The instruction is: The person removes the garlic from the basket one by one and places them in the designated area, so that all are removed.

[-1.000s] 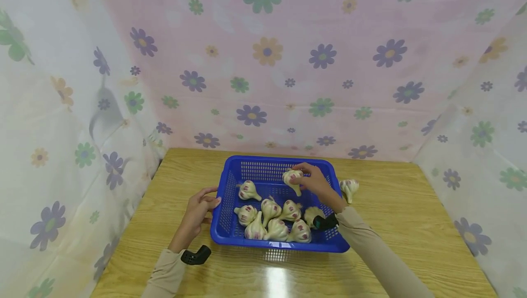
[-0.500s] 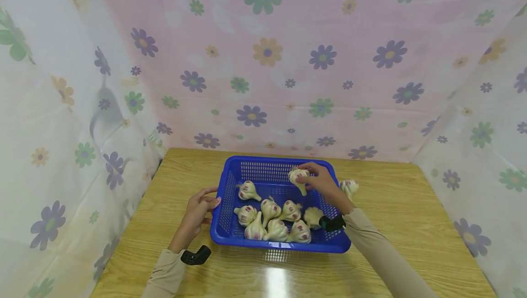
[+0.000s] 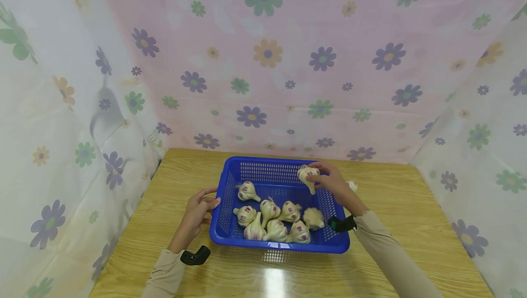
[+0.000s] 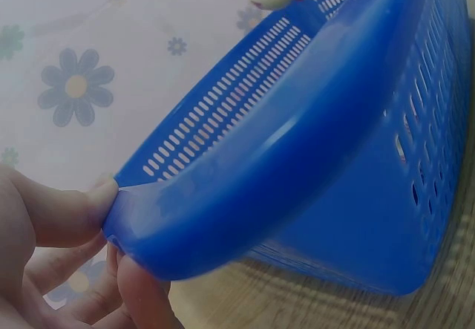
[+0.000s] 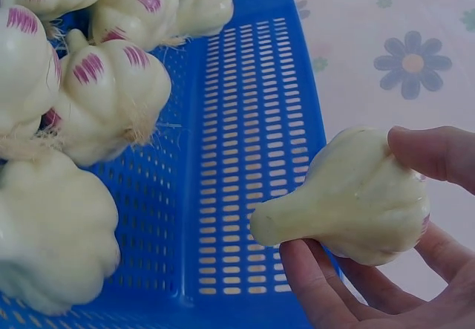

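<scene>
Over the far right part of the blue basket (image 3: 280, 247), the right hand (image 3: 334, 185) is holding a garlic bulb (image 3: 306, 175), thumb and fingers bending around its fat part. The left hand (image 3: 196, 216) is pinching the basket's left rim between thumb and fingers. To do this well, the right hand should be squeezing gently, because the bulb looks smooth and might slip, and it should be keeping the bulb from bumping the side. The left hand should be holding the basket still. Compared with one second ago, the right hand and its bulb are sitting farther right, hiding more of the loose bulb (image 3: 352, 185) on the table (image 3: 411, 197). Inside, eight other bulbs (image 3: 276, 230) are lying just as before.
</scene>
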Demonstrator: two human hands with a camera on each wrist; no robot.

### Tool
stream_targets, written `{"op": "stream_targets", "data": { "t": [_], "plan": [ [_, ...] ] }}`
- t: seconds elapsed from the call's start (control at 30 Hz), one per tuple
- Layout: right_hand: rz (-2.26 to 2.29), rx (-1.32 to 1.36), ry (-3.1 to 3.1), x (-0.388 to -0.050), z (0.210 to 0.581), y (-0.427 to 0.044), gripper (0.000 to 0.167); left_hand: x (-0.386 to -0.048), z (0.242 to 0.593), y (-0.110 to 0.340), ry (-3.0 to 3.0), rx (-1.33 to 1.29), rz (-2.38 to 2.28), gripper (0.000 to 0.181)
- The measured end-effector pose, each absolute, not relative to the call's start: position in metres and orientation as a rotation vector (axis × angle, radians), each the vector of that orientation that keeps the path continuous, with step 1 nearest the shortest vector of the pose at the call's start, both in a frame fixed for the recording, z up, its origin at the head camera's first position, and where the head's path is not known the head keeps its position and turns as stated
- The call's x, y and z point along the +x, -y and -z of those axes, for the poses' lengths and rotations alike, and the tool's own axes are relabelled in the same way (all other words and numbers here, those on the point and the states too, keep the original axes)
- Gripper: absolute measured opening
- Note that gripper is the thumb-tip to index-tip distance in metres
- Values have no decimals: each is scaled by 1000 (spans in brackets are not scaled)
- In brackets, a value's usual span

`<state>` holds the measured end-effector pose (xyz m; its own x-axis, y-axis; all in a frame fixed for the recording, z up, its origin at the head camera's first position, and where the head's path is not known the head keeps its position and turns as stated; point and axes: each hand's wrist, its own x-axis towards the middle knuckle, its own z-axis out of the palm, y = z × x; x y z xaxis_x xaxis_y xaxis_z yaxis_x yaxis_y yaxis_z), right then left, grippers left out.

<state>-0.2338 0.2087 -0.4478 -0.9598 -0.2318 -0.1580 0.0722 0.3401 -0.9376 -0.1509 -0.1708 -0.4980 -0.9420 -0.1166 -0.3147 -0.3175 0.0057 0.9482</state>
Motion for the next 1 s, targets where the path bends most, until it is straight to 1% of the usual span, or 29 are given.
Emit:
{"op": "stream_targets", "data": {
  "t": [0.23, 0.57, 1.0],
  "plan": [
    [1715, -129, -2305, -229, 441, -218, 53, -149, 500, 171, -2114, -446, -2084, 40],
    [1735, -111, -2313, -230, 444, -232, 55, -149, 500, 171, -2106, -443, -2095, 41],
    [1735, -95, -2315, -226, 437, -249, 59, -149, 500, 171, -2110, -434, -2099, 39]
  ]
}}
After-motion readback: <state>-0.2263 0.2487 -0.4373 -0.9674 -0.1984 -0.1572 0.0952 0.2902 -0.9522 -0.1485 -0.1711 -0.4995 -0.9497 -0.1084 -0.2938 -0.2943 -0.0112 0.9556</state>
